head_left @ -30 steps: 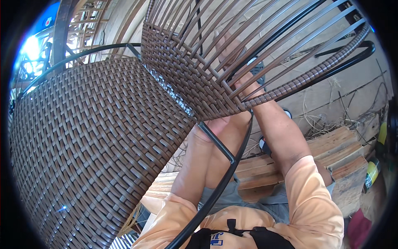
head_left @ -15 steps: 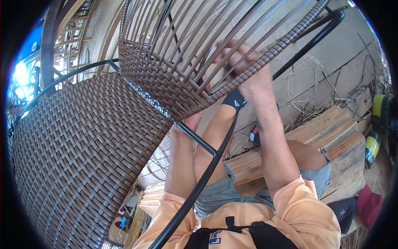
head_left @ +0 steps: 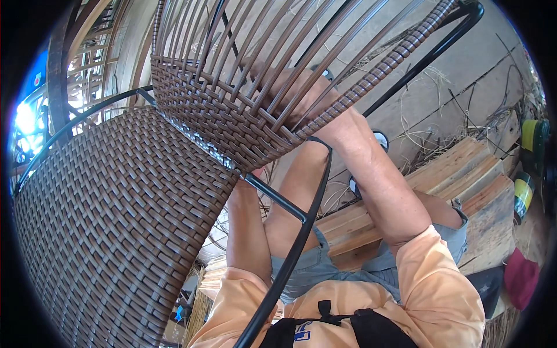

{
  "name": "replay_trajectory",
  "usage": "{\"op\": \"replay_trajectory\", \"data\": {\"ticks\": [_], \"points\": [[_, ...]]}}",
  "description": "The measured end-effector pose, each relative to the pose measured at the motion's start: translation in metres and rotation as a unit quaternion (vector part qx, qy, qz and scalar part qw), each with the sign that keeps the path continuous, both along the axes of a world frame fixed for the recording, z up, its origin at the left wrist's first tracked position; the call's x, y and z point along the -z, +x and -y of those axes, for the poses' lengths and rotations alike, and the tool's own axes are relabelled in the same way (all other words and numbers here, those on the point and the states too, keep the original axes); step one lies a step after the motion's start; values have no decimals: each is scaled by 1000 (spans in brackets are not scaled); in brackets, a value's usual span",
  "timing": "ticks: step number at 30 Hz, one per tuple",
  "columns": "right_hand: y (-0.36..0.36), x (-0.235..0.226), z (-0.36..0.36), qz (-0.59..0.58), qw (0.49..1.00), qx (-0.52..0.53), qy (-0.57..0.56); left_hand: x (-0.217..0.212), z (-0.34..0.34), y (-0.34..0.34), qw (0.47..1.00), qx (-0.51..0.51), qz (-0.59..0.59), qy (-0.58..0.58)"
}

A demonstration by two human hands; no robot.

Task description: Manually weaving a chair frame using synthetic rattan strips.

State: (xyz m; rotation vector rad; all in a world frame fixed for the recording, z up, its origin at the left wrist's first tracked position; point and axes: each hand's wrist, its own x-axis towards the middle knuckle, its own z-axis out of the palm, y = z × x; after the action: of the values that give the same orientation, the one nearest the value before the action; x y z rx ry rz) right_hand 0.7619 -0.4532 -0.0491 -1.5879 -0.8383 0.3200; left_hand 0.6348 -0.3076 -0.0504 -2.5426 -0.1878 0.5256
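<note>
A brown wicker chair (head_left: 110, 214) on a black metal frame (head_left: 278, 272) fills the left and upper part of the view. Its tightly woven panel meets a second panel (head_left: 214, 119), woven low down, with loose upright strands (head_left: 278, 46) fanning out above. My right hand (head_left: 270, 84) is behind these strands, close to the top of the weave; they cover its fingers. Behind the second panel's lower corner is my left hand (head_left: 259, 173), almost wholly hidden, with just the wrist and a sliver showing. What either hand holds cannot be made out.
I sit on a low wooden slat bench (head_left: 464, 168), my legs beneath the chair. Thin strand offcuts (head_left: 426, 87) litter the floor. At the right lie a green-and-yellow object (head_left: 523, 194) and a dark red cloth (head_left: 520, 278). A black frame bar crosses before my left arm.
My right hand has moved left behind the strands, from near the wrapped edge to further along the weave. The chair has shifted slightly left in view. My left hand stays behind the panel.
</note>
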Motion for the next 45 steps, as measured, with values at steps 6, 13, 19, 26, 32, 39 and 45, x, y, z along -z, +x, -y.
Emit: {"op": "replay_trajectory", "data": {"ticks": [6,13,19,26,32,39,45], "points": [[-36,-6,2,-364,882,20,299,-7,-12,-3,54,-373,300,-876],[-70,-11,41,-454,778,157,405,12,-11,2,122,-381,299,-867],[-76,-8,55,-323,929,180,21,-9,0,3,-18,-326,217,-920],[-110,53,57,-368,908,152,-130,3,-21,-3,-183,-351,170,-902],[-99,117,17,-330,924,178,-70,14,-48,4,-302,-332,162,-879],[-46,81,-18,-238,968,-1,-79,44,-71,6,-444,-290,144,-836],[-37,108,-3,-491,858,123,88,61,-52,6,-566,-272,100,-771]]}}
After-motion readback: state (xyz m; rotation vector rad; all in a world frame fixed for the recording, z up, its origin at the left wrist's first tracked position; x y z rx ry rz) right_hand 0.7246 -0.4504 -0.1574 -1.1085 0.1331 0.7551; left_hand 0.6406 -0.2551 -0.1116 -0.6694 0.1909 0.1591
